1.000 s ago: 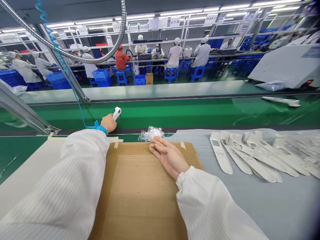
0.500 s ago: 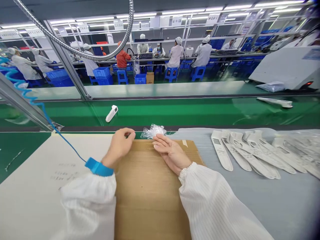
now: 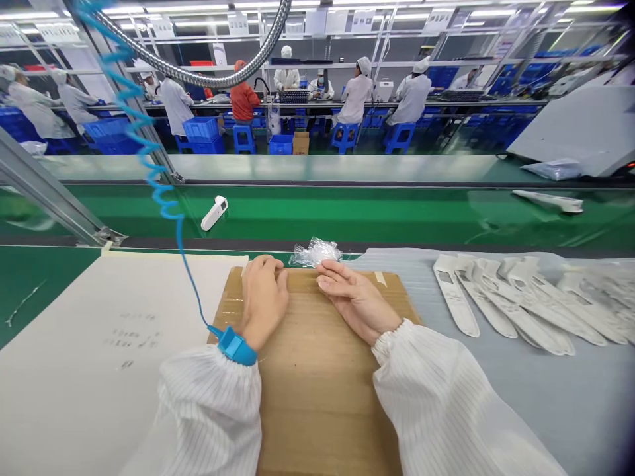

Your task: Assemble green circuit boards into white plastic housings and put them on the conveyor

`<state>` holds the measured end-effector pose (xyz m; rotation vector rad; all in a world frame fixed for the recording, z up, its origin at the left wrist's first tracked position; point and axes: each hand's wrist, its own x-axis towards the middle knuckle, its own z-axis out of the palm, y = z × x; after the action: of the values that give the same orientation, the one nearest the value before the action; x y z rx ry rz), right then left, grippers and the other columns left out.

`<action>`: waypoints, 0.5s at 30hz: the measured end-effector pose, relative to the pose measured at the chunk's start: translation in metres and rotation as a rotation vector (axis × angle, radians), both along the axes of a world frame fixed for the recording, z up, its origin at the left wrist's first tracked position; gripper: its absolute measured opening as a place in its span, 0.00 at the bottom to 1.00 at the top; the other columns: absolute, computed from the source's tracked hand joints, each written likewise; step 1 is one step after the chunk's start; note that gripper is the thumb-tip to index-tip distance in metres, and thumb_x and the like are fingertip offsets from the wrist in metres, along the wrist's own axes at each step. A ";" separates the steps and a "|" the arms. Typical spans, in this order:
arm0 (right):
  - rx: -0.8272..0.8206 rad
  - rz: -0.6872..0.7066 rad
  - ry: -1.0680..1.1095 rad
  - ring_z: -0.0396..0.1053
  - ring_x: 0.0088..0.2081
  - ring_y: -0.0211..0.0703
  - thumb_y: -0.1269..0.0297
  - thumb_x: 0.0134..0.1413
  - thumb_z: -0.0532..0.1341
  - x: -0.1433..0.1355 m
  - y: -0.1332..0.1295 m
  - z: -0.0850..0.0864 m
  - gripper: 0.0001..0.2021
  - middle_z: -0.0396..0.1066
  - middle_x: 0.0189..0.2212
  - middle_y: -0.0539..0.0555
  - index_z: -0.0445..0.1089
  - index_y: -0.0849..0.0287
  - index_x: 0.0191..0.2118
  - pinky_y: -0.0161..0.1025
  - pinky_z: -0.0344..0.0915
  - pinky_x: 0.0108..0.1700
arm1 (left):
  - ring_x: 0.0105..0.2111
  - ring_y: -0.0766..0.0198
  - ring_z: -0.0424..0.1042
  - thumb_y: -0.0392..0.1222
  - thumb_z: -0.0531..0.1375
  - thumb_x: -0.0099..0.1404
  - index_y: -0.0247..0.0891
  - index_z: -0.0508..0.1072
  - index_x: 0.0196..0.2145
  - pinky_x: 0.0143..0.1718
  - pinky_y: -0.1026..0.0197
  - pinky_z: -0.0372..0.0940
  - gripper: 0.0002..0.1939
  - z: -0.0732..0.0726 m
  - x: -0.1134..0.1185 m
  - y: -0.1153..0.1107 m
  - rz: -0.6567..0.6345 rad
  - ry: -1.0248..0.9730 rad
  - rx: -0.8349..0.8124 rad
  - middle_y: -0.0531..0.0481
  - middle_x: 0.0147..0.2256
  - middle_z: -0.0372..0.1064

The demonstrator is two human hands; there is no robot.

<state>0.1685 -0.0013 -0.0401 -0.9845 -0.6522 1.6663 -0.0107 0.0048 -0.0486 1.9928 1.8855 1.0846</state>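
Brown cardboard (image 3: 322, 396) lies flat between the forearms. Above its far left part, the left hand (image 3: 265, 297) has loosely curled fingers, its back hiding whether anything is gripped; the right hand (image 3: 360, 301) has fingers loosely extended, apparently holding nothing. Crumpled clear plastic (image 3: 316, 252) sits by the right fingertips, between cardboard and green belt (image 3: 357, 215), on which a white device (image 3: 215, 213) lies farther left. A blue coiled cord (image 3: 180, 238) hangs across the view to the left wristband (image 3: 237, 346), passing in front of white paper (image 3: 74, 370). Off to the right, white casings (image 3: 526, 314) overlap on grey sheeting (image 3: 496, 410).
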 end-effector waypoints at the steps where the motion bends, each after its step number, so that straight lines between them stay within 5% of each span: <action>1: -0.006 -0.004 -0.008 0.72 0.48 0.38 0.76 0.37 0.74 0.000 0.000 0.000 0.20 0.75 0.46 0.53 0.76 0.57 0.41 0.37 0.65 0.59 | 0.49 0.50 0.67 0.33 0.56 0.65 0.36 0.72 0.39 0.55 0.44 0.62 0.06 0.000 -0.001 0.001 0.023 -0.005 -0.002 0.41 0.45 0.69; 8: 0.019 0.052 -0.096 0.65 0.60 0.44 0.69 0.39 0.75 0.000 -0.002 0.003 0.20 0.74 0.50 0.53 0.76 0.53 0.42 0.34 0.64 0.62 | 0.49 0.53 0.67 0.31 0.58 0.64 0.33 0.72 0.40 0.56 0.48 0.61 0.07 0.005 0.004 -0.002 0.063 -0.019 -0.019 0.41 0.45 0.69; 15: -0.029 0.006 -0.258 0.69 0.57 0.52 0.62 0.29 0.78 0.001 0.005 -0.004 0.26 0.73 0.52 0.58 0.78 0.50 0.43 0.26 0.75 0.40 | 0.49 0.54 0.66 0.34 0.58 0.64 0.35 0.72 0.40 0.55 0.50 0.61 0.06 0.007 0.005 -0.006 0.080 -0.066 -0.054 0.43 0.46 0.69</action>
<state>0.1694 0.0032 -0.0439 -1.2321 -0.8028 1.5706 -0.0057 -0.0012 -0.0420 1.8446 1.9543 1.0929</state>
